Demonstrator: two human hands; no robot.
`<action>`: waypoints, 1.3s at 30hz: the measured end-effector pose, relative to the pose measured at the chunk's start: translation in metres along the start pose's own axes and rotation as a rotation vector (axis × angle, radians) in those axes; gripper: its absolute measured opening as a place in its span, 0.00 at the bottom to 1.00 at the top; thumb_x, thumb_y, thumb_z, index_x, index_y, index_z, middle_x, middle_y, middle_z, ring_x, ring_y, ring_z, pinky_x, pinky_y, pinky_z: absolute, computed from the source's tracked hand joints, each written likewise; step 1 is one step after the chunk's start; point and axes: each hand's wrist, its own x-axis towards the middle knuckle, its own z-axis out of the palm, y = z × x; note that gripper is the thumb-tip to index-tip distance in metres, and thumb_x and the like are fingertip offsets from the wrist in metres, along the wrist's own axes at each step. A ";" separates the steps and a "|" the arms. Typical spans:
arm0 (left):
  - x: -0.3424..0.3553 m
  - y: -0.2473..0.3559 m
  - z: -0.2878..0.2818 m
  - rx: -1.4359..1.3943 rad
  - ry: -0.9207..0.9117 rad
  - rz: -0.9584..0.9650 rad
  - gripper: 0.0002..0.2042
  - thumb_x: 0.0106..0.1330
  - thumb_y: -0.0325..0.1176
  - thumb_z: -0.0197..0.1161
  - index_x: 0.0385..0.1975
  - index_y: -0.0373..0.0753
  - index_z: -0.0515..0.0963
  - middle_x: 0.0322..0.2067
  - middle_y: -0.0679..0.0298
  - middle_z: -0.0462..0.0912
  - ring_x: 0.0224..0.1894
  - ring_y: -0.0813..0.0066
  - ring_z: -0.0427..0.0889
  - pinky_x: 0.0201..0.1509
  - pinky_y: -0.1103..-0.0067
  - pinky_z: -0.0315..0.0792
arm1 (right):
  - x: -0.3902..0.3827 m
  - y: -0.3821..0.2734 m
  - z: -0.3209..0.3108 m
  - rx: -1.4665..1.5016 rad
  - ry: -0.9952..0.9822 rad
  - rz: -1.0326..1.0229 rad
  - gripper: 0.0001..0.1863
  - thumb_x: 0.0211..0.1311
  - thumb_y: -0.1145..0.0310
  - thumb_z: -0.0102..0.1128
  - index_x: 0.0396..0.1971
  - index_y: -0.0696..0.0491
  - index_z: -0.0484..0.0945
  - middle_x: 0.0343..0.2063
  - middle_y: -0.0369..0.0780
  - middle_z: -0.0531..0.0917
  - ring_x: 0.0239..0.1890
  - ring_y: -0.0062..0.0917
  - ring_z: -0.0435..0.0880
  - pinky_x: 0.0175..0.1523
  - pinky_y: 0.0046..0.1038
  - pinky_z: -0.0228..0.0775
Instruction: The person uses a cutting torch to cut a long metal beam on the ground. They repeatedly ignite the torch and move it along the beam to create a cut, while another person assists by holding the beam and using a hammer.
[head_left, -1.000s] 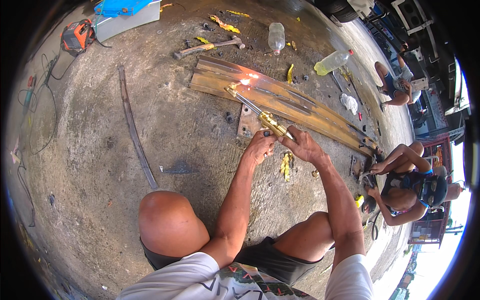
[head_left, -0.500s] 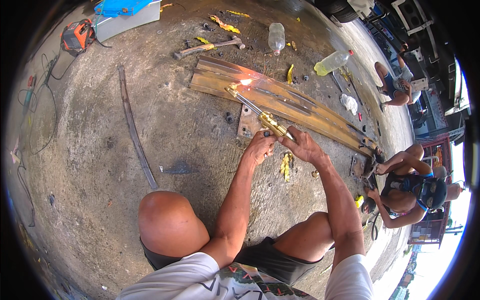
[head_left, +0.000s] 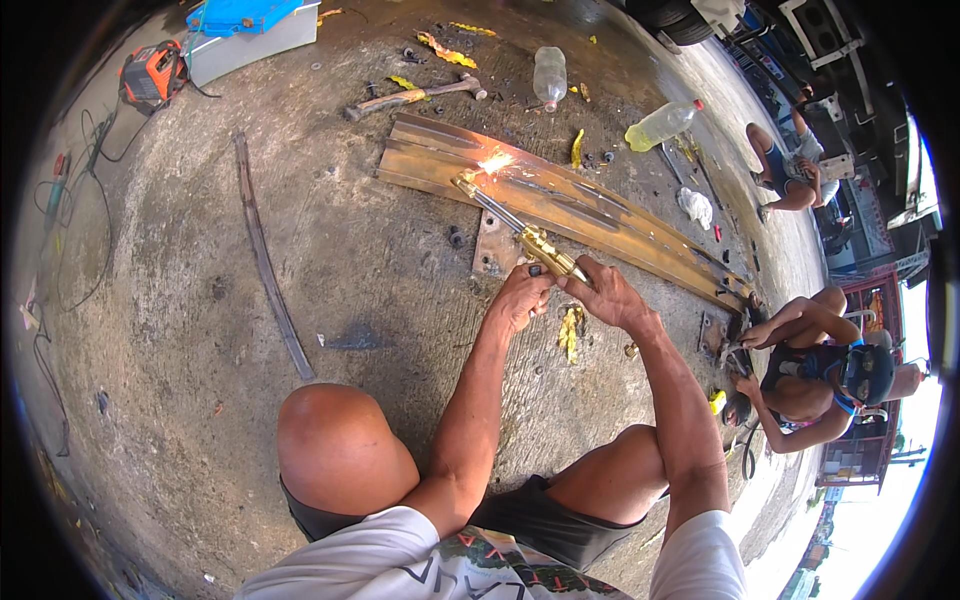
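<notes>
A brass cutting torch points away from me, its bent head just over a long rusty steel channel. Bright sparks burst from the metal at the tip. My right hand is wrapped round the rear of the torch body. Close beside it, my left hand is closed at the torch's near underside, with a small dark piece by its thumb; the fingers' inner side is hidden. A rusty plate with holes lies partly beneath the channel.
A hammer, a clear bottle and a bottle of yellowish liquid lie beyond the channel. At left are a narrow metal strip and an orange-black machine with cables. A co-worker crouches at the channel's right end.
The sparks at the torch tip have grown larger and spread out more. The torch tip has shifted very slightly; both hands keep nearly the same place and hold.
</notes>
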 end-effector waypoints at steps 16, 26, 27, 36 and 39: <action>0.002 -0.002 0.002 0.002 0.001 -0.002 0.06 0.69 0.31 0.63 0.28 0.46 0.75 0.16 0.79 0.66 0.15 0.89 0.63 0.17 0.84 0.55 | 0.001 0.006 0.002 -0.009 0.008 -0.010 0.34 0.67 0.38 0.55 0.43 0.61 0.76 0.26 0.53 0.80 0.32 0.41 0.82 0.43 0.43 0.71; 0.004 -0.004 0.000 -0.003 -0.008 -0.013 0.05 0.69 0.29 0.62 0.29 0.44 0.76 0.16 0.78 0.66 0.15 0.89 0.63 0.17 0.83 0.54 | 0.000 0.008 0.002 -0.013 0.007 -0.039 0.33 0.68 0.38 0.55 0.43 0.60 0.75 0.29 0.55 0.80 0.33 0.44 0.83 0.43 0.44 0.71; 0.005 -0.004 -0.001 0.001 -0.002 -0.013 0.05 0.69 0.28 0.61 0.29 0.44 0.77 0.16 0.78 0.66 0.15 0.88 0.63 0.17 0.83 0.54 | 0.001 0.007 0.002 -0.018 0.003 -0.036 0.33 0.68 0.38 0.54 0.43 0.60 0.75 0.29 0.55 0.80 0.33 0.44 0.83 0.43 0.44 0.71; 0.005 -0.006 -0.001 0.008 -0.024 -0.010 0.05 0.69 0.26 0.59 0.30 0.44 0.76 0.16 0.78 0.66 0.15 0.88 0.63 0.18 0.83 0.54 | -0.003 0.004 0.001 -0.007 0.009 0.010 0.34 0.67 0.37 0.54 0.43 0.60 0.75 0.26 0.53 0.80 0.32 0.42 0.82 0.42 0.44 0.71; 0.007 -0.007 -0.001 -0.001 -0.040 -0.012 0.04 0.69 0.27 0.59 0.30 0.44 0.76 0.17 0.78 0.66 0.15 0.88 0.63 0.18 0.83 0.54 | -0.004 0.004 -0.001 -0.007 0.007 0.005 0.34 0.67 0.36 0.54 0.42 0.60 0.75 0.24 0.53 0.79 0.30 0.41 0.82 0.41 0.44 0.71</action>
